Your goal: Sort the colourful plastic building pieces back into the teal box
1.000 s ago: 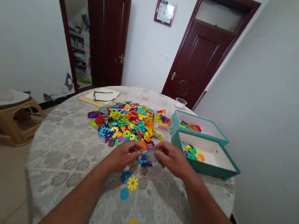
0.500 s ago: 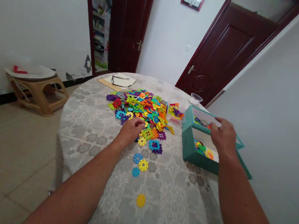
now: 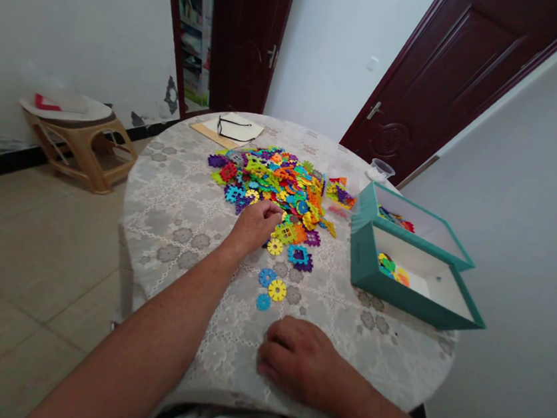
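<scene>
My left hand (image 3: 255,226) rests at the near edge of a heap of colourful plastic interlocking pieces (image 3: 281,186), fingers curled together. Whatever its fingertips pinch, if anything, is hidden. Close by lie a yellow notched disc (image 3: 275,246) and a blue square piece (image 3: 298,255). Low over the front of the table is my right hand (image 3: 299,359), its fingers bent inward and closed. What lies under or inside them is out of sight. Just beyond it sit two blue discs (image 3: 267,277) and a yellow disc (image 3: 277,291) on the cloth.
To the right stands a teal two-part box (image 3: 413,305) with some pieces in both compartments. A clear container (image 3: 341,195) of pieces is beside the heap. Black glasses (image 3: 235,128) lie on a paper pad at the back. A wooden stool (image 3: 82,146) stands left of the table.
My right hand has come out of the box to the table front, where it now covers the lone yellow disc. My left hand stays at the heap. The view has tilted down.
</scene>
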`<state>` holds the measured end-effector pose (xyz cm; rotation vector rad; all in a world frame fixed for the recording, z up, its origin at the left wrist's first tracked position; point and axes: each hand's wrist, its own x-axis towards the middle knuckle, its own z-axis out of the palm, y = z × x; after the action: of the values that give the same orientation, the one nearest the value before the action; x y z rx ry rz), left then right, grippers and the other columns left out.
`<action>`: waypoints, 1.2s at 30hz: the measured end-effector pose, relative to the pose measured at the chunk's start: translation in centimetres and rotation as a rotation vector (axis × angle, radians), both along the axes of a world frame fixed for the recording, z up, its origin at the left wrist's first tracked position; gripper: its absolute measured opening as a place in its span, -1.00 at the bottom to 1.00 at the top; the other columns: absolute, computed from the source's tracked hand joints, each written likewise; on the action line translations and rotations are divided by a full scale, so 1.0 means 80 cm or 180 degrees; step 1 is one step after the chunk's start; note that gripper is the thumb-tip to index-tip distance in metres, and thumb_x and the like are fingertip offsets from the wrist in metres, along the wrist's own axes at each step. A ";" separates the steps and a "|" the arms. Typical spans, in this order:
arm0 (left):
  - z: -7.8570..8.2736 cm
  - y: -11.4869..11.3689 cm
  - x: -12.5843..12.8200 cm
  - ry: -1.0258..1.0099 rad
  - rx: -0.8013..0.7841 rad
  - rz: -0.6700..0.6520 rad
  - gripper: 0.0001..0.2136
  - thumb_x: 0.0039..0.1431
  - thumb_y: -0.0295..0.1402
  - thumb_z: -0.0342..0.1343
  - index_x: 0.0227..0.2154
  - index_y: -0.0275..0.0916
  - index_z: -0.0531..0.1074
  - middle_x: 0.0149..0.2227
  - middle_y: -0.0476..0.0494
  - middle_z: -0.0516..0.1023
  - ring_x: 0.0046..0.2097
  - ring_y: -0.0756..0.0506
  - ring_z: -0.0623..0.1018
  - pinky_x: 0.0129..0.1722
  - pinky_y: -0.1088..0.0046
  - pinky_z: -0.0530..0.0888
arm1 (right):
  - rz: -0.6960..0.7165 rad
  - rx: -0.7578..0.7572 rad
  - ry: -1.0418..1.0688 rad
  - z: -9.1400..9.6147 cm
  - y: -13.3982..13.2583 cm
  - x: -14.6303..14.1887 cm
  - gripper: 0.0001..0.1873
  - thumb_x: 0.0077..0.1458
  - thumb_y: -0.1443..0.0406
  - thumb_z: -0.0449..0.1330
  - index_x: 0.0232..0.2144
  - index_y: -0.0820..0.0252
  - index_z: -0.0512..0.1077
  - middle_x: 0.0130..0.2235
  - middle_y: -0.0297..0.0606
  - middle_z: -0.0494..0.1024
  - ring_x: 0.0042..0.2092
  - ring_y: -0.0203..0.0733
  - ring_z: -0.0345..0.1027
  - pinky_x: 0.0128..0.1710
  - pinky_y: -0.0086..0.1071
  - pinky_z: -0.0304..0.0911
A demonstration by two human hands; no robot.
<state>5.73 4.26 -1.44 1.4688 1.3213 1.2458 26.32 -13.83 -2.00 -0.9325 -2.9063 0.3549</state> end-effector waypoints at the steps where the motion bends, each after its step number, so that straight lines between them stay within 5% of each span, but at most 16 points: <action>1: 0.000 0.000 0.000 0.0008 -0.0004 0.0018 -0.82 0.13 -0.25 0.14 -0.26 -0.20 0.54 -0.46 0.01 0.54 -0.43 -0.04 0.50 -0.41 0.45 0.42 | -0.0013 0.0130 -0.0031 -0.005 0.005 0.001 -0.87 0.38 0.27 0.14 -0.24 0.09 0.47 -0.21 -0.30 0.54 -0.24 -0.19 0.33 -0.27 -0.31 0.12; 9: 0.007 -0.003 -0.002 0.0120 -0.0014 0.0066 -0.81 0.16 -0.24 0.13 -0.26 -0.20 0.54 -0.46 0.01 0.54 -0.44 -0.05 0.51 -0.39 0.44 0.43 | 0.0305 0.0977 -0.0180 -0.006 0.079 -0.014 -0.83 0.42 0.31 0.08 -0.25 0.10 0.44 -0.23 -0.31 0.50 -0.26 -0.19 0.23 -0.32 -0.29 0.00; 16: 0.010 -0.006 -0.002 0.0283 -0.0006 0.0110 -0.81 0.17 -0.24 0.12 -0.26 -0.20 0.54 -0.46 -0.01 0.55 -0.41 -0.08 0.53 -0.35 0.41 0.45 | 0.0055 0.1330 -0.0229 -0.010 0.134 -0.041 -0.92 0.36 0.27 0.21 -0.24 0.09 0.48 -0.22 -0.29 0.50 -0.20 -0.15 0.28 -0.28 -0.30 0.06; 20: 0.012 -0.007 -0.002 0.0523 0.0177 0.0130 -0.84 0.18 -0.28 0.11 -0.29 -0.20 0.55 -0.37 -0.06 0.61 -0.32 -0.10 0.57 -0.25 0.38 0.48 | -0.0513 0.1443 -0.0171 -0.014 0.153 -0.033 -0.91 0.35 0.32 0.21 -0.25 0.12 0.50 -0.20 -0.23 0.52 -0.17 -0.12 0.30 -0.23 -0.31 0.13; 27: 0.004 -0.012 0.005 0.1141 0.0583 -0.0157 -0.85 0.27 -0.33 0.08 -0.25 -0.17 0.55 -0.31 -0.08 0.65 -0.26 -0.11 0.59 -0.18 0.37 0.46 | -0.2000 0.1006 0.0651 -0.001 0.168 0.029 -0.78 0.43 0.23 0.11 -0.02 0.16 0.49 -0.06 -0.09 0.53 -0.01 -0.04 0.39 0.01 -0.25 0.28; 31: 0.000 -0.020 0.011 0.1488 0.0765 -0.0657 -0.86 0.29 -0.36 0.08 -0.21 -0.17 0.54 -0.29 -0.09 0.65 -0.22 -0.12 0.59 -0.14 0.36 0.46 | -0.2209 0.0440 0.0572 0.000 0.167 0.047 -0.66 0.34 0.05 0.23 -0.03 0.17 0.49 -0.06 -0.09 0.50 -0.01 -0.02 0.42 0.01 -0.24 0.27; 36: -0.004 -0.026 0.016 0.1835 0.0814 -0.1043 -0.86 0.28 -0.40 0.11 -0.16 -0.17 0.54 -0.18 -0.13 0.66 -0.13 -0.14 0.60 -0.08 0.35 0.47 | -0.2124 0.0016 0.0740 -0.003 0.170 0.044 -0.80 0.27 0.16 0.27 -0.19 0.16 0.45 -0.14 -0.21 0.49 -0.08 -0.11 0.40 -0.06 -0.31 0.24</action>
<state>7.00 2.15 -1.77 2.2412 1.2244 0.8238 29.82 -0.27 -2.28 -1.6412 -2.2178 0.3655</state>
